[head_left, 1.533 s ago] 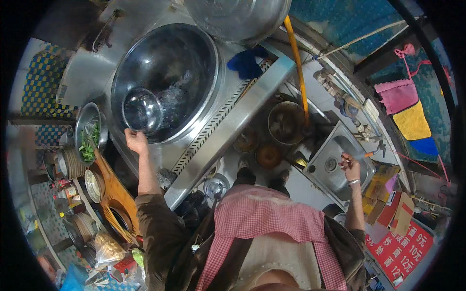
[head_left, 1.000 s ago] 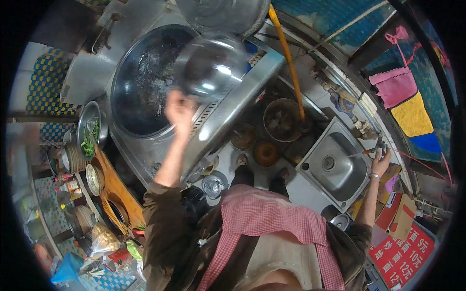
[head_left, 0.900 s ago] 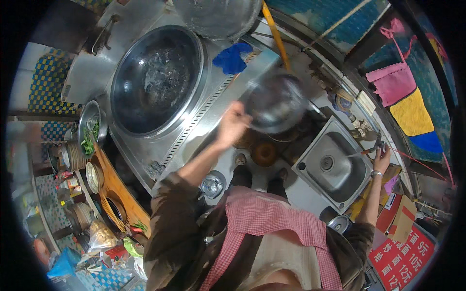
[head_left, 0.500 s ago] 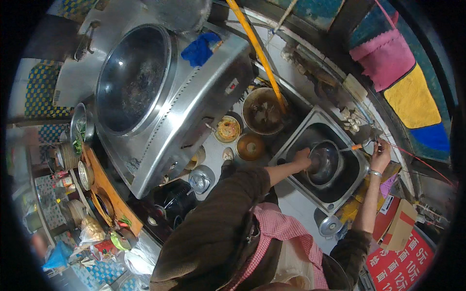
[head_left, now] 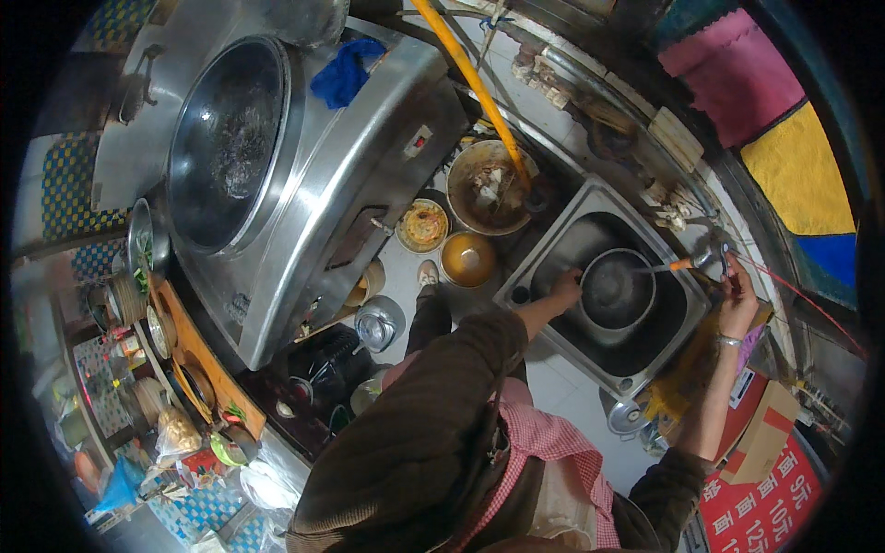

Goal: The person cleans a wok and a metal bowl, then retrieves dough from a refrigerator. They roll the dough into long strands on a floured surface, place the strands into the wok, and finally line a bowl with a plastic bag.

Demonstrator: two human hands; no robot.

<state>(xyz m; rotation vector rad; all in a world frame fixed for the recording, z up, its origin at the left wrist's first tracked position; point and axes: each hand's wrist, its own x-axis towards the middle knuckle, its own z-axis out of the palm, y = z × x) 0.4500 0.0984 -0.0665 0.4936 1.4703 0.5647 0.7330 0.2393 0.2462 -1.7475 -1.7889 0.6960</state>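
Observation:
A round dark metal bowl (head_left: 616, 311) sits in the stainless steel sink (head_left: 666, 241) on the right. My left hand (head_left: 564, 291) is closed on the bowl's left rim; its fingertips are partly hidden there. Above the sink's right edge, a metal tap with an orange spout (head_left: 680, 264) points over the bowl, and a pale stream of water seems to run from it. My right hand (head_left: 738, 297) has its fingers round the tap's handle end, with a bracelet on the wrist.
A steel stove with a large wok (head_left: 230, 152) stands at the left, a blue cloth (head_left: 347, 74) on it. Between stove and sink are a bucket (head_left: 466, 195), a brown-lidded pot (head_left: 467, 259) and a kettle (head_left: 379, 325). A yellow pole (head_left: 475, 83) leans into the bucket. Cardboard (head_left: 761, 433) lies right.
The view has shifted slightly. The bowl has come to sit flatter in the sink, and my left hand has moved outward to its left rim. My right hand stays at the tap.

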